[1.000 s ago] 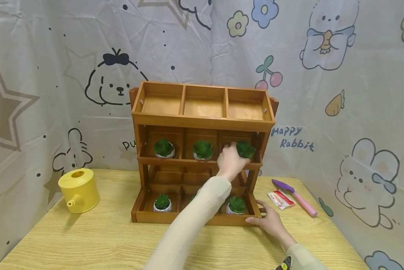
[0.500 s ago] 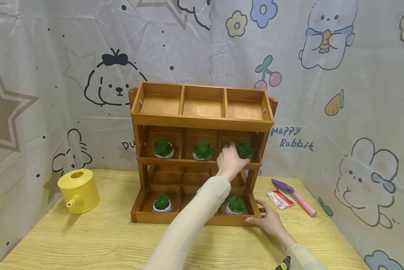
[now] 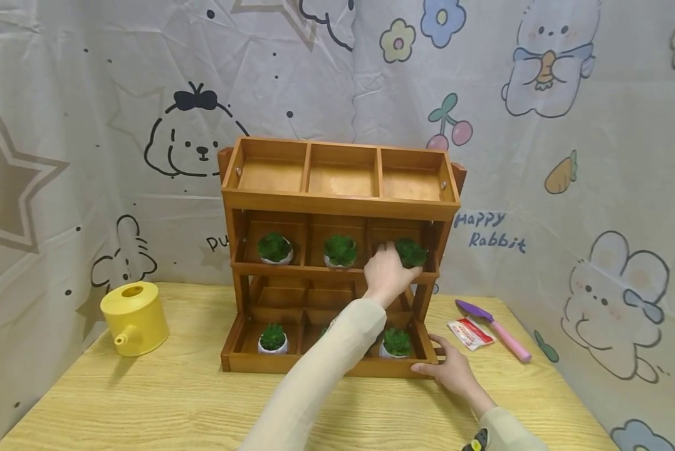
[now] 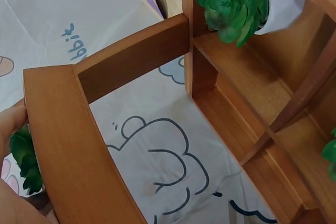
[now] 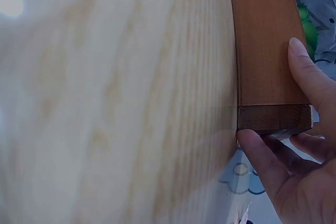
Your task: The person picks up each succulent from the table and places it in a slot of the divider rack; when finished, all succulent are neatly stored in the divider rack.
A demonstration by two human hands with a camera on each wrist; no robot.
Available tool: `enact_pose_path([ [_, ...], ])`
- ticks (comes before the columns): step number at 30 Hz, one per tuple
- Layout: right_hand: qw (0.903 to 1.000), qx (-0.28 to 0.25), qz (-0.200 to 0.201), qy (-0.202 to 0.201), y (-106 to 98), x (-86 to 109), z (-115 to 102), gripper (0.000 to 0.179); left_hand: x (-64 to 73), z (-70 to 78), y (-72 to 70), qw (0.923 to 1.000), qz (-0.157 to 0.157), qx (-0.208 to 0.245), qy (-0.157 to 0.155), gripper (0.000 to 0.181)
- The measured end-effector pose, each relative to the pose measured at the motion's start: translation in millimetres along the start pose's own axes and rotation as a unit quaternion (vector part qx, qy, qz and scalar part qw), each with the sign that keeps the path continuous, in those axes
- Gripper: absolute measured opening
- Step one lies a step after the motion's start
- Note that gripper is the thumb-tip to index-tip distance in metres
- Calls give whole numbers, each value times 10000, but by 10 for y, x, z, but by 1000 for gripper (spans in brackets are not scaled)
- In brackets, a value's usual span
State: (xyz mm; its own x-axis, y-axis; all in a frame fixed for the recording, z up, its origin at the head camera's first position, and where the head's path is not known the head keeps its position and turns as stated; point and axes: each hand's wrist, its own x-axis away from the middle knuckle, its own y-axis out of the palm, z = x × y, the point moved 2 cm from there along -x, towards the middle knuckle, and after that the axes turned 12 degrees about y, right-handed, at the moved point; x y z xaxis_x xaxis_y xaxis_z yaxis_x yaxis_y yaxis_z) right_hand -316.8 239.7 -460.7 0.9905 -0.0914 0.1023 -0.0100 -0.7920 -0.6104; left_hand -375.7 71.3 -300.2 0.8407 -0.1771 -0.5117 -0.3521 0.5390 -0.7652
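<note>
A three-tier wooden plant stand (image 3: 340,202) stands on the table. My left hand (image 3: 388,275) grips a potted succulent (image 3: 412,253) in the right compartment of the middle tier; its pot is hidden behind the hand. In the left wrist view, fingers (image 4: 11,121) lie beside the green leaves (image 4: 25,158), partly behind a wooden board. My right hand (image 3: 451,369) holds the stand's lower right front corner. In the right wrist view the thumb (image 5: 300,51) presses the board's edge, and fingers touch its end. Potted succulents fill the other middle-tier compartments, left (image 3: 275,248) and centre (image 3: 340,250).
On the bottom tier sit potted succulents at left (image 3: 272,339) and right (image 3: 396,343); my left sleeve (image 3: 320,369) covers most of the centre compartment. A yellow watering can (image 3: 135,318) stands left. A red-white packet (image 3: 470,332) and a purple-pink trowel (image 3: 492,329) lie right.
My left hand stays at the right succulent on the middle tier, its fingers slightly shifted. The right hand holds the same corner throughout. The whole head view shifts slightly.
</note>
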Motion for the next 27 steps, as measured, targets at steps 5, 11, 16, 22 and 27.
enact_pose_path([
  [5,10000,8,24,-50,-5,-14,20,90,27,-9,-7,9999,10,-30,147,66],
  [11,9999,-35,78,-53,-2,-27,46,89,41,-28,9,9994,20,-80,349,65],
  [16,10000,-26,25,-62,14,-12,28,89,70,-55,22,9983,261,267,441,65],
  [22,10000,-28,-19,-6,-6,-2,36,89,125,-70,32,9895,559,1150,676,75],
  [27,10000,9,-52,-15,8,-22,35,90,161,-120,10,9803,763,1638,800,79],
])
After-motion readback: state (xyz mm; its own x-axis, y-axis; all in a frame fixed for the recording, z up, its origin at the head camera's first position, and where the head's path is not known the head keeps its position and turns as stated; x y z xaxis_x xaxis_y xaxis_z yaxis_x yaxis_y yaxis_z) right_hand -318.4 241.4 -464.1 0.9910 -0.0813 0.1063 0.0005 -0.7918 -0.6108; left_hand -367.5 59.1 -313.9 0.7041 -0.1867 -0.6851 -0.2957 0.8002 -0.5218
